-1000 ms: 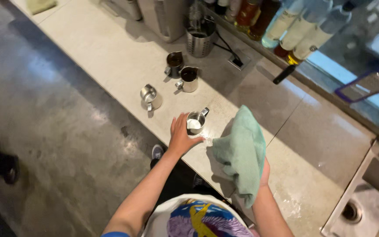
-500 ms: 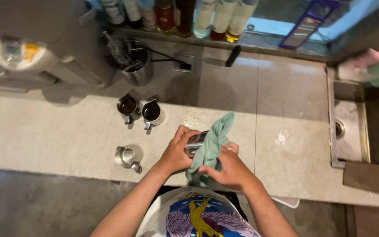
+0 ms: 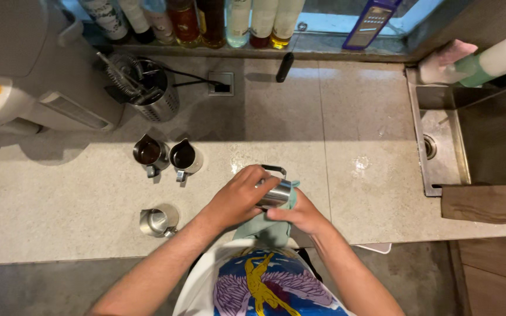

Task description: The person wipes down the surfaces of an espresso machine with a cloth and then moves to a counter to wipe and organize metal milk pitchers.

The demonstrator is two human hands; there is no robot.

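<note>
My left hand [image 3: 240,196] grips a small steel milk jug [image 3: 276,193] tipped on its side above the near edge of the stone counter [image 3: 346,152]. My right hand [image 3: 300,213] presses a pale green cloth [image 3: 265,229] against the jug from below. The jug's black handle sticks up at the far side. Both hands are close to my body, just in front of my patterned shirt.
Three more steel jugs stand to the left: two dark-filled ones [image 3: 147,153] [image 3: 184,157] and one nearer the edge [image 3: 158,221]. A steel pot of utensils [image 3: 156,93], a white machine [image 3: 36,76], bottles [image 3: 206,20], a sink [image 3: 469,140] and a brown cloth [image 3: 486,203] surround them.
The jug has been lifted off the counter and turned sideways. The cloth has gone from hanging loose in my right hand to being wrapped under the jug. The camera view has swung round.
</note>
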